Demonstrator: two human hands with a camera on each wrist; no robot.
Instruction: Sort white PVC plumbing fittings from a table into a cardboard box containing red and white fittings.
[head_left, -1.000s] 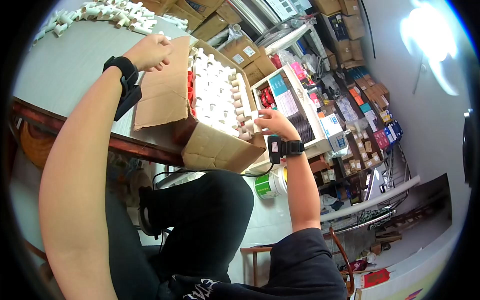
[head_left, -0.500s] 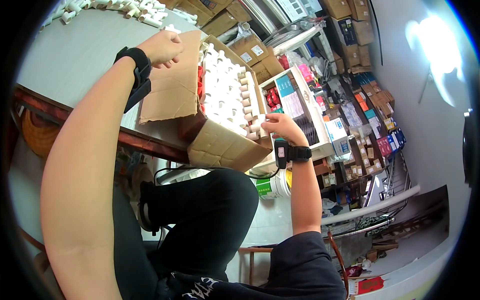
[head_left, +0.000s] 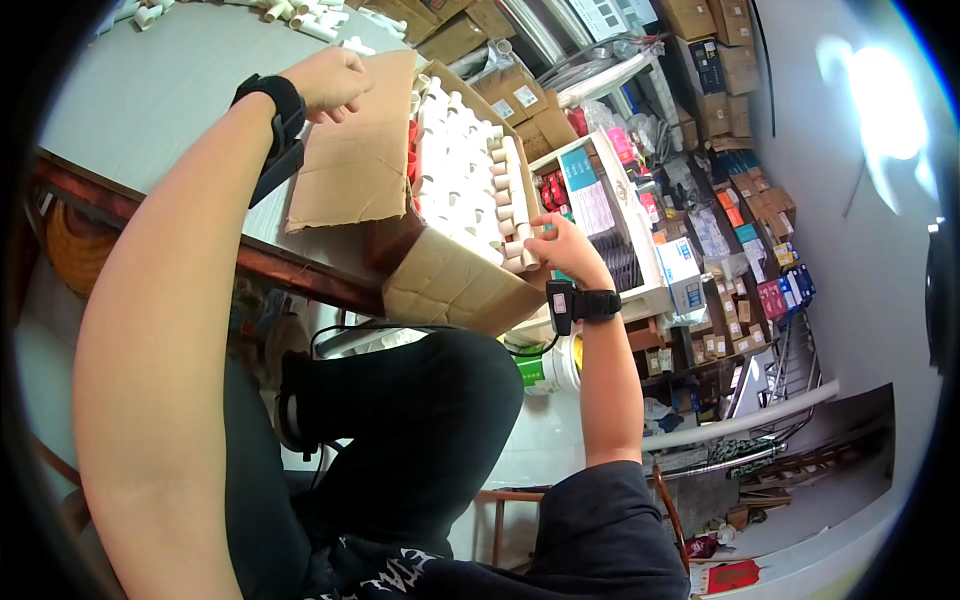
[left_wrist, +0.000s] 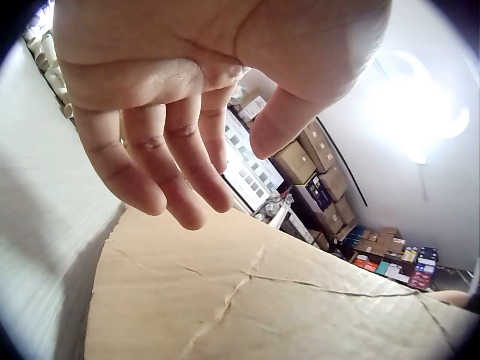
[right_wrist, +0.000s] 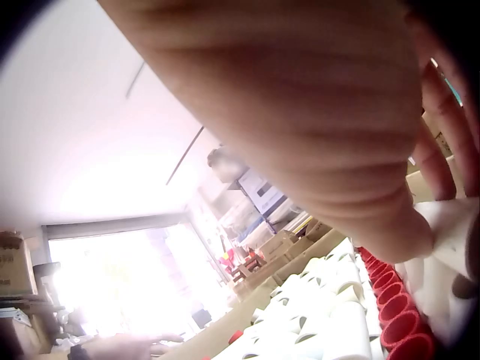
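An open cardboard box [head_left: 465,282] holds rows of white pipe fittings [head_left: 460,175], with red rings along one side. At the box's near right corner, my right hand [head_left: 570,252] pinches a white fitting [head_left: 528,246] at the end of a row. The right wrist view shows the thumb of that hand [right_wrist: 322,135] against the white fitting [right_wrist: 452,234], near red rings [right_wrist: 400,327]. My left hand [head_left: 328,82] hangs over the box's side flap [head_left: 350,150], holding nothing. Its fingers droop loosely above the creased flap [left_wrist: 247,292] in the left wrist view [left_wrist: 180,105].
More loose white fittings [head_left: 300,16] lie at the far side of the grey table [head_left: 170,100]. Right of the box stands a white wooden tray [head_left: 640,235] with packets. A white bucket [head_left: 550,370] is on the floor below. Shelves of small boxes [head_left: 730,200] stand behind.
The head view has shifted, so the box appears farther right and slightly higher. My right fingers have closed more around the end fitting. My left hand stays beside the flap, still holding nothing.
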